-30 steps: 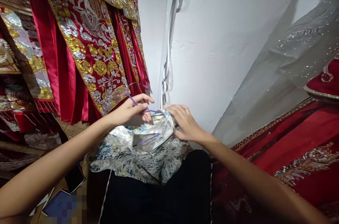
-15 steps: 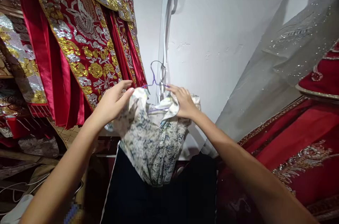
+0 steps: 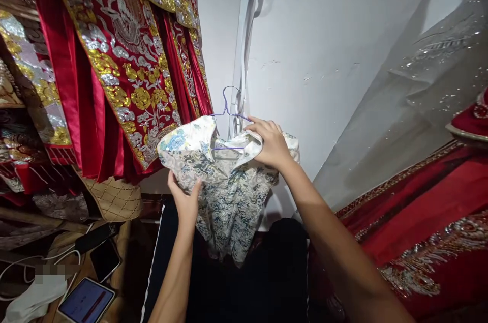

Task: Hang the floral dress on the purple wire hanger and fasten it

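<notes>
A floral short-sleeved blouse with a pale collar hangs on a thin purple hanger, whose hook points up. My right hand grips the garment at the collar and shoulder, its fingertips by the hanger's arm. Lower on the other side, my left hand touches the fabric below the sleeve, thumb and index finger spread apart. Its other fingers are partly hidden. The blouse's sleeve on that side lies spread out flat, showing a blue flower print.
Red embroidered costumes hang at left. A sheer sparkling fabric and a red beaded garment are at right. Below left, a wooden stand carries a lit phone, a dark phone and white cables. A white wall rises ahead.
My left hand has moved down from the blouse's shoulder to its side, and the sleeve there now lies smoother and flatter. My right hand stays at the collar.
</notes>
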Demonstrator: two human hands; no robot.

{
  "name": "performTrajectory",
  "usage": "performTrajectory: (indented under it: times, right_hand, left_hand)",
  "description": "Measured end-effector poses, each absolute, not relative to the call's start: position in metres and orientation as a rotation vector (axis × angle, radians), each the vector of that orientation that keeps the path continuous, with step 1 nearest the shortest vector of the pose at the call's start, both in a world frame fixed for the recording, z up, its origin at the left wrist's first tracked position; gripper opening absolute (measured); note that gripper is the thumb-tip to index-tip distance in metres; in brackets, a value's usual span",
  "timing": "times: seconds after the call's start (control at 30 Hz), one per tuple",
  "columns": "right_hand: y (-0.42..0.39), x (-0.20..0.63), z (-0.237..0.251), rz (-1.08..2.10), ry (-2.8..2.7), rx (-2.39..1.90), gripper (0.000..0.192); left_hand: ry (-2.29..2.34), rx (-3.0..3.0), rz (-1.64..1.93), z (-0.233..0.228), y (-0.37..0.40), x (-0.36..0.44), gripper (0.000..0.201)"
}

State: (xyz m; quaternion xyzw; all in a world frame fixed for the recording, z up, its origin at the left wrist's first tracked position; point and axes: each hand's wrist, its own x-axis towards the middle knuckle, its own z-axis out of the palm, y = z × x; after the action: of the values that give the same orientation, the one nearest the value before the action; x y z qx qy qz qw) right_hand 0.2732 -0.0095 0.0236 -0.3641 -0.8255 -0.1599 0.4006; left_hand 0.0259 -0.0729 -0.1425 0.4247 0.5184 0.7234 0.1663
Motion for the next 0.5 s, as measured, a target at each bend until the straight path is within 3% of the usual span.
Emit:
performTrajectory:
  times: [0.1, 0.23, 0.5]
  right_hand:
    - [-0.008, 0.269, 0.024, -0.416, -2.073, -0.941, 0.041]
    - [0.002, 0.267, 0.035, -0.418, -2.053, -0.957, 0.039]
    - [0.002, 0.271, 0.057, -0.502, -2.002, -0.958, 0.032]
  left_hand:
    - [1.241, 1.006, 1.895, -0.143, -0.066, 0.03, 0.091]
    - [1.181, 1.001, 1.799, -0.13, -0.063, 0.022, 0.053]
    - [1.124, 1.102, 1.851, -0.142, -0.091, 0.009, 0.042]
